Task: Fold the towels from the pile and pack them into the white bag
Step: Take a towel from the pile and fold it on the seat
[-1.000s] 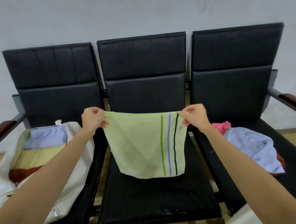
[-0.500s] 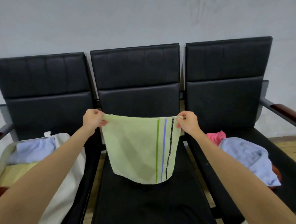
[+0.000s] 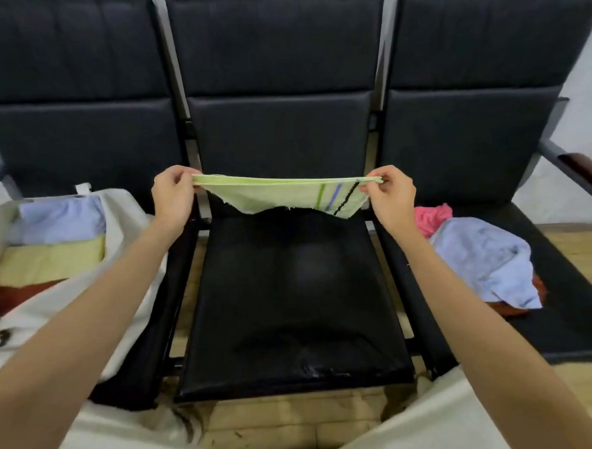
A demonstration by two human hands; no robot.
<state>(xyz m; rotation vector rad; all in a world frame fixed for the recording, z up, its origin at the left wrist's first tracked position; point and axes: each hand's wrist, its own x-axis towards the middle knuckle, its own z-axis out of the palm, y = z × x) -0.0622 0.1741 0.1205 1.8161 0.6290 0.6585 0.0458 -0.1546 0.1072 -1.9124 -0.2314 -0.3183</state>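
Pale green cloth towel (image 3: 279, 194) with green, blue and black stripes near its right end: held stretched above the middle black padded seat (image 3: 291, 293), both top corners pinched, left hand (image 3: 173, 196) and right hand (image 3: 390, 193), fingers curled against thumbs. White fabric bag (image 3: 122, 212), open, on the left seat, containing folded light blue, yellow and rust towels. Loose pile (image 3: 478, 256) of light blue, pink and orange towels on the right seat.
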